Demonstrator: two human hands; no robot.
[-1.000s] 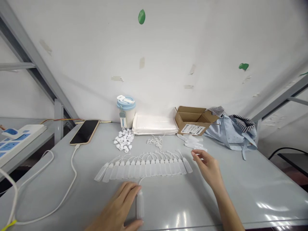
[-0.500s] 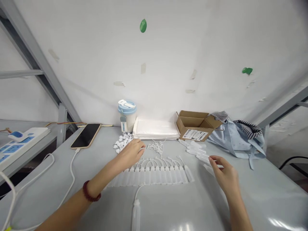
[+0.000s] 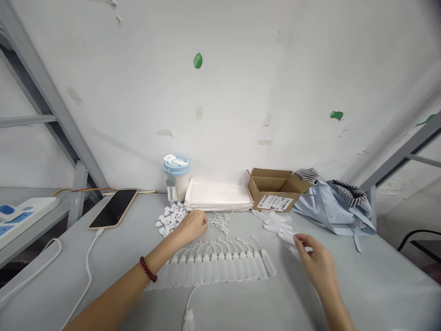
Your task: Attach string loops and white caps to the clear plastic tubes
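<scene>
My left hand (image 3: pixel 191 226) is closed beside a small pile of white cords (image 3: pixel 220 222). Its fingertips are hidden, so I cannot tell what they hold. White plastic caps (image 3: pixel 168 219) lie in a heap just left of it. My right hand (image 3: pixel 316 258) pinches the end of a translucent plastic sleeve (image 3: pixel 285 236) between thumb and finger, at the near end of a loose group of such sleeves (image 3: pixel 274 220). In front, several translucent sleeves (image 3: pixel 223 267) with white cord loops stand side by side in a row. One more corded sleeve (image 3: pixel 189 321) lies at the bottom edge, partly cut off.
Along the wall are a blue-lidded cup (image 3: pixel 179 177), a stack of white packets (image 3: pixel 217 193), an open cardboard box (image 3: pixel 272 198) and a light-blue cloth bag (image 3: pixel 332 202). A phone (image 3: pixel 113 209) with a white charging cable (image 3: pixel 88 264) lies at left, near a power strip (image 3: pixel 24 216).
The view has shifted, so the table sits lower in the picture. My left hand's fingers have curled in near the cords. My right hand keeps its pinch at the sleeves.
</scene>
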